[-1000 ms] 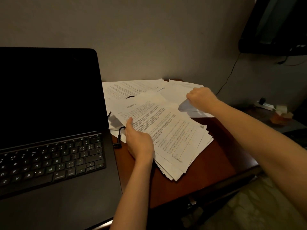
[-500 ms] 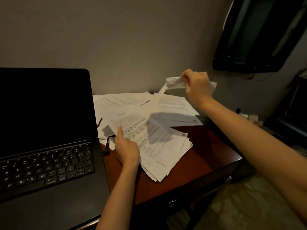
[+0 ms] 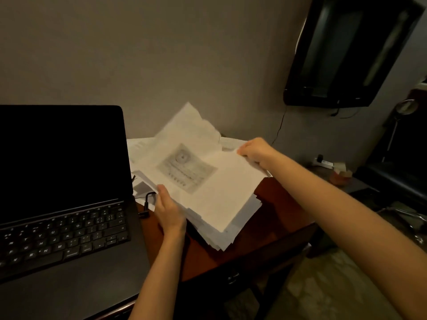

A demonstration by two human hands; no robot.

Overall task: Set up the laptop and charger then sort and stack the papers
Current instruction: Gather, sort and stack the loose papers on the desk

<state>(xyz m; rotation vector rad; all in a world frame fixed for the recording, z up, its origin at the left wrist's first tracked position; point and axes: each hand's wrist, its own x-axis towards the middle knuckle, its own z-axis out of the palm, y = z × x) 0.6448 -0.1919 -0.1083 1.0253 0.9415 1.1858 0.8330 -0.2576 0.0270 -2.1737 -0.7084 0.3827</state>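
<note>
Head view: both hands' fingers grip a sheet (image 3: 208,181) over the stack (image 3: 231,236), beside the laptop (image 3: 62,204).

Both bare forearms reach forward from the lower edge. The left hand (image 3: 169,210) sits lower and nearer, back of the hand up, thumb raised along the near edge of a sheet (image 3: 208,181), its fingers hidden beneath. The right arm stretches in from the lower right, longer and higher; the right hand (image 3: 255,152) pinches the sheet's far right edge, fingers curled.
</note>
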